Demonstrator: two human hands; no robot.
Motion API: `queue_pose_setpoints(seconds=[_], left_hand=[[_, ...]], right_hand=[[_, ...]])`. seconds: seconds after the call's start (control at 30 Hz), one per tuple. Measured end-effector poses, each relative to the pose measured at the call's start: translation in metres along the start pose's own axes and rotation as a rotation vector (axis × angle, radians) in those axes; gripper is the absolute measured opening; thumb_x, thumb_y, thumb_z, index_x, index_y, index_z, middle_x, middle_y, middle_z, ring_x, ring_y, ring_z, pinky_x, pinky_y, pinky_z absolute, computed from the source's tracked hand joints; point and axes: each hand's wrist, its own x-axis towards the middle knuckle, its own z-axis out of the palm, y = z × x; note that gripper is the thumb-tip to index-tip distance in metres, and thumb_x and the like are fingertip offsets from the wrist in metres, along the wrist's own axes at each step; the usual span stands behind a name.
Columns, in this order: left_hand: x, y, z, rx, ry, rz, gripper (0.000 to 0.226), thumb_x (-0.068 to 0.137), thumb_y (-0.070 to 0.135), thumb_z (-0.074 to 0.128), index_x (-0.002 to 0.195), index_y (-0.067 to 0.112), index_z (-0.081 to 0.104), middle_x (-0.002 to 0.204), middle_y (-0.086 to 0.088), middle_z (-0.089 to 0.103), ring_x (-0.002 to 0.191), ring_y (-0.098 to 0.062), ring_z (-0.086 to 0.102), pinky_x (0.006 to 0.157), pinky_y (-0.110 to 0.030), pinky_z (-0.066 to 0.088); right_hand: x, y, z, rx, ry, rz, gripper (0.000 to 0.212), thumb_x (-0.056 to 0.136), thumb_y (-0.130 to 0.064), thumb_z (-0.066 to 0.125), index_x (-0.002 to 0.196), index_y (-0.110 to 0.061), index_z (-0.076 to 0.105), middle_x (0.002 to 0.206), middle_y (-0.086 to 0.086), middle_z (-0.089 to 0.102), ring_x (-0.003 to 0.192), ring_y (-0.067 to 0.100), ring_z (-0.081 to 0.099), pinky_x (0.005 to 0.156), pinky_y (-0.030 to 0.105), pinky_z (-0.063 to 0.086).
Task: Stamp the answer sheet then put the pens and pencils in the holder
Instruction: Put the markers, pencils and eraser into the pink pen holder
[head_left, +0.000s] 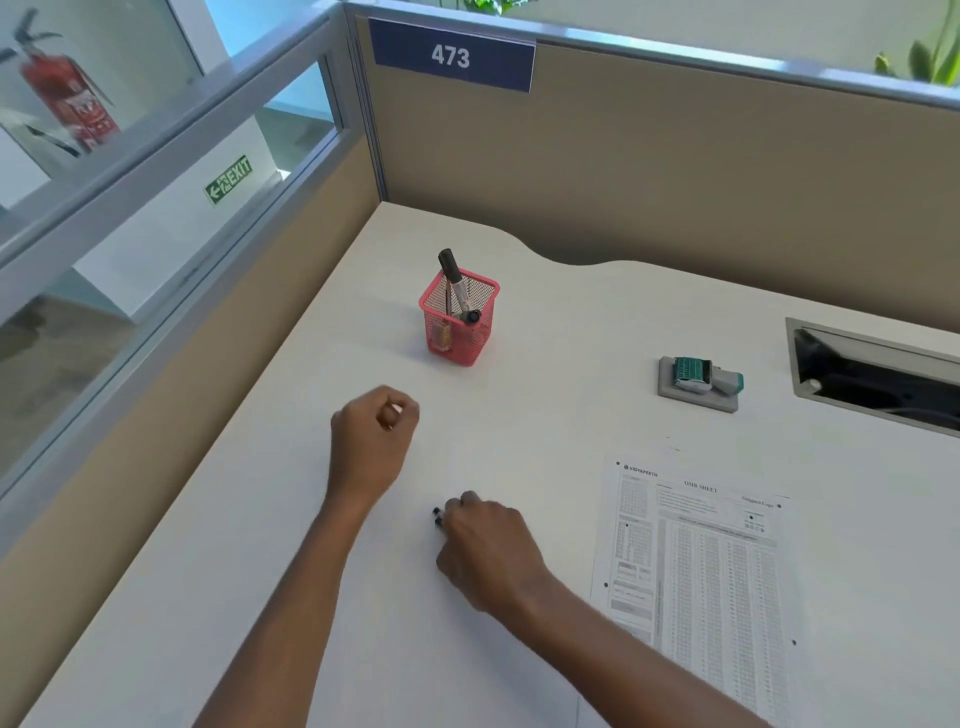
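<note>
A red mesh holder (459, 332) stands on the white desk (545, 322) with a black-capped marker (453, 275) leaning out of it and other pens inside. The printed answer sheet (701, 561) lies at the right. A green stamp (701, 375) rests on its grey pad behind the sheet. My right hand (488, 551) presses down on the desk, closed over pens whose black tips (437, 516) stick out on its left. My left hand (376, 431) hovers in front of the holder, fingers curled shut with nothing visible in them.
Beige cubicle walls (623, 171) close off the back and left of the desk. A rectangular cable slot (878, 374) is cut into the desk at the far right. A "473" sign (451, 56) hangs on the back wall.
</note>
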Motion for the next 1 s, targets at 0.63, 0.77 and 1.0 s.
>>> queue_pose_setpoints(seconds=[0.63,0.77,1.0], left_hand=[[-0.057,0.011,0.028,-0.594,-0.467,-0.383,0.013,0.088,0.012,0.069,0.100,0.006,0.071,0.080,-0.019,0.072,0.060,-0.030,0.067,0.055,-0.034,0.056],[-0.043,0.007,0.013,-0.487,-0.339,-0.289,0.010,0.089,0.009,0.067,0.097,0.013,0.073,0.068,-0.011,0.062,0.048,-0.021,0.055,0.048,-0.032,0.052],[0.038,0.037,-0.037,-0.118,-0.011,0.149,0.012,0.088,0.017,0.070,0.100,0.018,0.071,0.068,-0.007,0.062,0.043,-0.017,0.056,0.045,-0.023,0.049]], right_hand=[[0.024,0.070,-0.036,1.402,0.176,0.301,0.020,0.094,-0.011,0.062,0.098,0.009,0.062,0.082,0.023,0.069,0.068,0.031,0.069,0.059,0.035,0.057],[0.023,0.076,-0.053,1.384,0.237,0.331,0.018,0.099,-0.021,0.056,0.103,-0.004,0.058,0.073,0.015,0.064,0.053,0.031,0.064,0.045,0.030,0.048],[0.042,0.100,-0.098,1.118,0.373,0.342,0.015,0.096,-0.014,0.059,0.089,-0.006,0.070,0.064,0.002,0.042,0.051,0.015,0.034,0.043,0.021,0.028]])
